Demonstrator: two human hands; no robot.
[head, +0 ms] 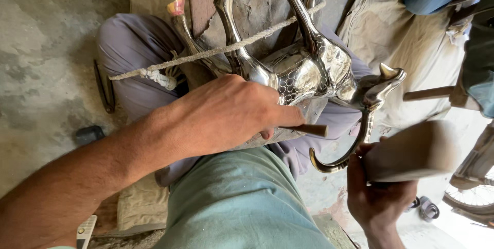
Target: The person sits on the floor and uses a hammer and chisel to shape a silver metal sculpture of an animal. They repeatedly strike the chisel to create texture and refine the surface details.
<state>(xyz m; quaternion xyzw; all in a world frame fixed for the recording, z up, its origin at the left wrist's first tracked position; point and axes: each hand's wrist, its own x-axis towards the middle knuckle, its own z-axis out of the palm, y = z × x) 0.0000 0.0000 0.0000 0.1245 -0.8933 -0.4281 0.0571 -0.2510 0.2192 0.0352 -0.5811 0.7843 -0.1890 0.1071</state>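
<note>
One metal animal figure (314, 69), one chisel (309, 129), one mallet (411, 151), two hands.

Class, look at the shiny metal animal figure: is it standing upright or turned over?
Turned over: the metal figure lies with its legs pointing up and away, tied by a rope, its head hanging low.

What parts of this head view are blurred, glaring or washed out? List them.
Head view: the pale wooden mallet block in the right hand is smeared by motion blur; the shiny silver metal animal figure throws bright glare; the lower right corner is overexposed; the left hand is sharp.
</note>
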